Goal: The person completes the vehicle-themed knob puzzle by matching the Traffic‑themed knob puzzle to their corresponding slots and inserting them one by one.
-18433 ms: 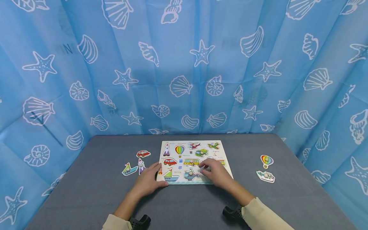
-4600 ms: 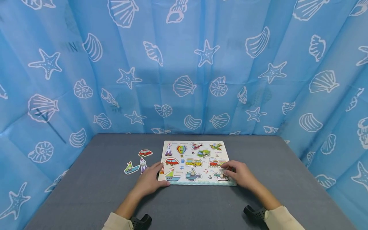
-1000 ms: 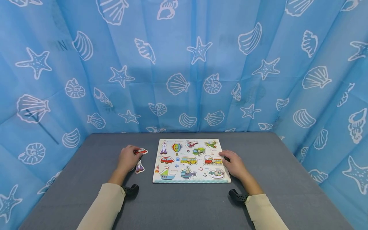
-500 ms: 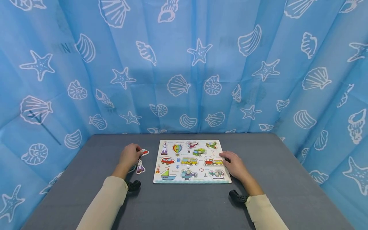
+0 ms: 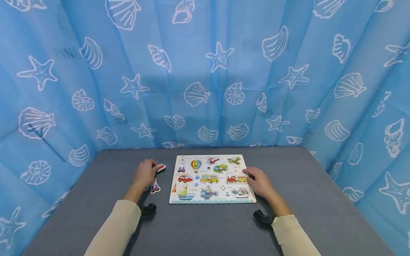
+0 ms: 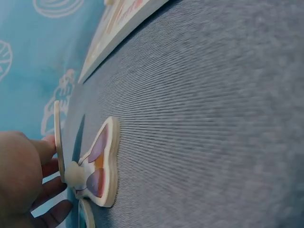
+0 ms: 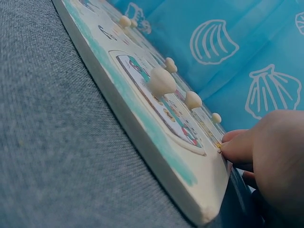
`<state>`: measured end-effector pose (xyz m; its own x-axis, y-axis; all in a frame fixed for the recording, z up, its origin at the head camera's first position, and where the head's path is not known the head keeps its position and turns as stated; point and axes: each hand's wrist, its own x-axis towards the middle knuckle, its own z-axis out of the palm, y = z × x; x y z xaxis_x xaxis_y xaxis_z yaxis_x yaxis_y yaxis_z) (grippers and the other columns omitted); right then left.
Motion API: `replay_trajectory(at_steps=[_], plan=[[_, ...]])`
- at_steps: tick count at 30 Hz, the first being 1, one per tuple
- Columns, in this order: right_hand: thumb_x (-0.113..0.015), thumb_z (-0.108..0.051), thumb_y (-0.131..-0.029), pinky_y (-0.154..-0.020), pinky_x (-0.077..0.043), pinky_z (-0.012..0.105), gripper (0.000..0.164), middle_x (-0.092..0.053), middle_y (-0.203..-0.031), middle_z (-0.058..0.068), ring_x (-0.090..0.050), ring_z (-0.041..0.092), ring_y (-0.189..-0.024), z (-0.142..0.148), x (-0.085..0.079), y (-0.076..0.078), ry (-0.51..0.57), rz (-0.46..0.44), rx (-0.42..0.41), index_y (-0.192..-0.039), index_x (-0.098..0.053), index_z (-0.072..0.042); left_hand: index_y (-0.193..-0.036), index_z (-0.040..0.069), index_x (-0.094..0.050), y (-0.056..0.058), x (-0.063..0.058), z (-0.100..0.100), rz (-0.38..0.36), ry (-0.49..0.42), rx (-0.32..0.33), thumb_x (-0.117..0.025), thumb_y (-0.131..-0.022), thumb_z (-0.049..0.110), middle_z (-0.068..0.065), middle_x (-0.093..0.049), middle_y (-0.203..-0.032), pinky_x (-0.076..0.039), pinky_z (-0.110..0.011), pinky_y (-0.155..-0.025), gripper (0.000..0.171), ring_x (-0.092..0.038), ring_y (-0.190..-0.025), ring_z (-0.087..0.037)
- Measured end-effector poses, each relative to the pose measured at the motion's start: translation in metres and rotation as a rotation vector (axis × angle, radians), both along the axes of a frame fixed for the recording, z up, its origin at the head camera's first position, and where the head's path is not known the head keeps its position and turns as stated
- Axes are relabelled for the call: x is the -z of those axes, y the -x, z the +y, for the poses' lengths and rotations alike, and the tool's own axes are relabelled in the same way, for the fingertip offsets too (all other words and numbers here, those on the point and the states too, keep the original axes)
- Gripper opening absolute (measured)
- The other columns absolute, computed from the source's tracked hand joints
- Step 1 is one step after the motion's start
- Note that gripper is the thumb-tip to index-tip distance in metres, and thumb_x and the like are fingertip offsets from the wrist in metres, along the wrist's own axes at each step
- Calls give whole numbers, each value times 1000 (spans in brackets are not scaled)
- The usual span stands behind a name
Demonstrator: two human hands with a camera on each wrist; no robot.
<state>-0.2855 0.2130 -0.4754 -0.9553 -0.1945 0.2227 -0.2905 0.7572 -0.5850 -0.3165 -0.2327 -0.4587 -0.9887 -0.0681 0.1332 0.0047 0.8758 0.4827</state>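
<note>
My left hand (image 5: 145,174) pinches the red car puzzle piece (image 5: 161,167) left of the puzzle board (image 5: 203,164). In the left wrist view that car piece (image 6: 58,142) shows edge-on, raised off the cloth above its shadow. Below it lies the rocket piece (image 6: 103,164) with its round knob, and part of the sailboat piece (image 6: 87,216) peeks out, mostly hidden by the hand. My right hand (image 5: 261,183) holds the board's right edge, thumb on top, in the right wrist view beside the knobbed ship piece (image 7: 156,102) seated in its slot.
Knobbed pieces such as the submarine (image 5: 209,192) and the bus (image 5: 209,178) sit in the board. Grey cloth covers the table (image 5: 205,227). A blue shell-print curtain (image 5: 217,89) hangs behind its far edge.
The balloon and ship pieces are gone from the table's right side. My left hand has gone from the board to the car piece, which now tilts up. My right hand has shifted to the board's edge.
</note>
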Motion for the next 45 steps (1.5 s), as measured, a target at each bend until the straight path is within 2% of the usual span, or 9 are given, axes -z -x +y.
replay_trajectory(at_steps=[5, 9, 15, 21, 29, 37, 45], plan=[[-59, -3, -93, -105, -27, 61, 33, -51, -137, 25, -37, 46, -132, -3, 2, 1, -2, -11, -4, -125, -62, 3, -107, 3, -64, -6, 3, 4, 41, -8, 9, -56, -100, 18, -13, -59, -103, -45, -50, -80, 18, -55, -98, -33], [-58, -2, -93, -106, -27, 60, 33, -51, -137, 26, -36, 46, -132, -2, 1, 0, 13, 2, 4, -125, -62, 4, -111, 3, -63, -8, 2, 18, 65, -47, 12, -55, -101, 20, -14, -59, -107, -45, -51, -83, 21, -54, -103, -33], [-58, -2, -93, -106, -27, 60, 32, -51, -136, 26, -37, 46, -132, -1, -1, -2, 7, 3, 13, -125, -62, 4, -107, 6, -63, -9, 3, 43, 121, -44, 80, -56, -100, 22, -10, -58, -107, -45, -49, -83, 19, -53, -103, -29], [-59, -3, -94, -106, -27, 60, 33, -50, -137, 26, -36, 46, -133, -1, -1, -2, 0, -11, 10, -126, -62, 3, -104, 7, -64, -15, 8, 58, 122, 21, 178, -58, -99, 20, -8, -58, -102, -44, -47, -83, 15, -54, -97, -27], [-57, -3, -94, -106, -26, 61, 33, -49, -138, 27, -35, 46, -133, 0, 0, -1, 15, -10, 13, -126, -61, 3, -95, 15, -67, -18, 6, 70, 106, 181, 273, -66, -94, 24, -1, -59, -98, -43, -46, -86, 10, -54, -96, -23], [-57, -2, -94, -106, -26, 61, 33, -49, -138, 26, -35, 46, -133, 1, -1, -1, 10, -8, 10, -126, -61, 3, -93, 15, -69, -21, 3, 72, 76, 104, 268, -68, -93, 23, 2, -58, -92, -44, -39, -78, 8, -52, -87, -18], [-58, -3, -94, -106, -26, 61, 33, -49, -138, 26, -36, 46, -133, 0, 0, -1, 26, -12, 15, -126, -61, 4, -91, 15, -71, -22, 2, 75, 65, 40, 261, -71, -91, 22, 4, -56, -88, -43, -37, -72, 7, -48, -82, -16]])
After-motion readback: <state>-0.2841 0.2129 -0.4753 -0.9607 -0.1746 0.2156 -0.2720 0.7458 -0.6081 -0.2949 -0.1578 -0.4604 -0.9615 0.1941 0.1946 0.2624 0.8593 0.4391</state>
